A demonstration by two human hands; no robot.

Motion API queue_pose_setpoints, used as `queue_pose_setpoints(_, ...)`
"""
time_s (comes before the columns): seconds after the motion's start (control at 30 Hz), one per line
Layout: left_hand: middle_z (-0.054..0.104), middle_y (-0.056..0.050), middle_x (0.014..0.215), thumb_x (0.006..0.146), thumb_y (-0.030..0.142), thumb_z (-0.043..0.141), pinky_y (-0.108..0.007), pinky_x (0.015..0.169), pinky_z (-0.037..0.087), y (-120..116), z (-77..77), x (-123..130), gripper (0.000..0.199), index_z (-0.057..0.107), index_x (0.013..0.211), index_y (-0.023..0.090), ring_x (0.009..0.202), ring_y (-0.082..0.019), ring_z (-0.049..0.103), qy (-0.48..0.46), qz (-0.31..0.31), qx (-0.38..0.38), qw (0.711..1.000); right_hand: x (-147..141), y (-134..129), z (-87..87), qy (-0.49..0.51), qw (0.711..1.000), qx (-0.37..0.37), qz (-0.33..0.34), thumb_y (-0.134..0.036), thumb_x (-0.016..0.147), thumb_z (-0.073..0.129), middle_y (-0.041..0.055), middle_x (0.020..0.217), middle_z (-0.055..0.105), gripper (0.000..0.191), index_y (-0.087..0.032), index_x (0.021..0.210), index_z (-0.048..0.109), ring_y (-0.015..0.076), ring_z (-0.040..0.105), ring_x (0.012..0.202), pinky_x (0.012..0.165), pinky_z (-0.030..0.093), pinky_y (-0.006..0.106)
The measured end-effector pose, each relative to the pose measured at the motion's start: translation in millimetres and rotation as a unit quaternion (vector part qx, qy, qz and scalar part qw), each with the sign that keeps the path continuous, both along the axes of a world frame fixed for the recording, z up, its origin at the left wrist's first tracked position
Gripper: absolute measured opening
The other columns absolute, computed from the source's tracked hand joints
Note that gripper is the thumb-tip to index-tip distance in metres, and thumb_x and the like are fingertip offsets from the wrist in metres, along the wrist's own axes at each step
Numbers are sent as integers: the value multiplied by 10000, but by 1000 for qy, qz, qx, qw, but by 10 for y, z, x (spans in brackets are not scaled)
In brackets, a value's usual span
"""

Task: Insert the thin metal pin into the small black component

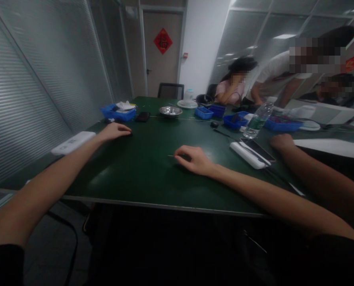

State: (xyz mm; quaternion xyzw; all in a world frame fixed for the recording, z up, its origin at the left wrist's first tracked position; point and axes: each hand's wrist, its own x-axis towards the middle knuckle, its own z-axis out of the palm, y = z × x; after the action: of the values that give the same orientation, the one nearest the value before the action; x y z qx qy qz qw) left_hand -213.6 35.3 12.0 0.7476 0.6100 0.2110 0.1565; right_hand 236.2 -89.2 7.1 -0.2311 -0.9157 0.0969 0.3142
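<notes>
My right hand [193, 159] is low over the middle of the green table [141, 174], its fingertips pinched on a thin light stick [170, 155] that points left. Further left and a little farther away, my left hand [115, 131] has its thumb and fingers brought together; a small dark spot shows at the fingertips, too small to make out. Beyond my left hand lie a black wallet-like object [142, 116] and a blue basket [118, 113] with white tissue. A shiny metal bowl [171, 111] stands past both hands.
On the right are a white power bank [250, 155], a dark phone [258, 149], a cable, a tilted plastic bottle [258, 119] and blue baskets [235, 120]. Another person's fist [282, 142] rests nearby. A white box [74, 143] lies left. Several people are at the back right.
</notes>
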Motion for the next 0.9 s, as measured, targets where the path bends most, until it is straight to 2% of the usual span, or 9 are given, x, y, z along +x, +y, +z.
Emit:
queue_pose_setpoints(0.1,754,-86,1229,833,498,731,-387,1008,499,-9,-4,8,445,802,1171,217,1110,-288,683,5,-2,8,1000,1,-2,3,-1,1000,-1,-1,-316,1024,568,53,1007,720,157,-195,1058,662,174,662,852,747,504,299)
queue_pose_setpoints(0.2,746,-79,1249,849,477,734,-411,1056,479,-86,16,181,408,798,1167,231,1155,-285,670,-7,-41,8,999,0,-3,6,-6,1000,-1,-5,-316,1025,567,56,1016,718,163,-193,1072,663,176,665,861,747,507,299)
queue_pose_setpoints(0.33,731,-61,1280,893,497,701,-396,1033,499,-367,53,757,403,774,1207,255,1174,-263,662,-32,-165,-10,986,-9,6,14,-19,1000,1,-15,-314,1022,573,64,1034,714,163,-197,1091,662,188,672,897,780,516,308)
queue_pose_setpoints(0.43,743,-63,1220,927,473,684,-360,966,520,-653,49,1242,366,766,1205,249,1110,-237,681,-63,-285,-19,956,-16,14,20,-29,999,-2,-14,-319,1008,597,67,1040,703,167,-199,1104,661,190,667,909,790,510,303)
queue_pose_setpoints(0.5,742,-72,1190,934,451,693,-343,911,525,-812,32,1467,356,758,1213,240,1059,-226,684,-87,-327,-24,941,-18,15,21,-34,999,-6,-10,-319,996,615,64,1023,694,165,-198,1098,662,189,662,899,792,503,300)
queue_pose_setpoints(0.6,745,-76,1140,926,427,717,-321,845,519,-940,9,1611,343,764,1195,219,984,-213,680,-107,-338,-24,935,-15,15,16,-40,999,-9,-9,-300,984,622,57,989,684,149,-192,1077,663,184,653,873,786,492,296)
queue_pose_setpoints(0.7,755,-67,1101,915,411,738,-309,807,516,-962,-4,1615,342,769,1185,203,926,-202,681,-126,-322,-44,937,-11,19,8,-35,999,-9,-15,-287,979,618,54,972,679,140,-183,1063,662,179,646,856,772,482,289)
queue_pose_setpoints(0.9,765,-55,1111,904,394,758,-326,860,533,-974,-35,1619,306,783,1145,207,982,-216,700,-164,-313,-74,933,-13,30,5,-40,999,-19,-13,-286,979,613,56,979,687,134,-189,1054,667,179,643,848,770,480,293)
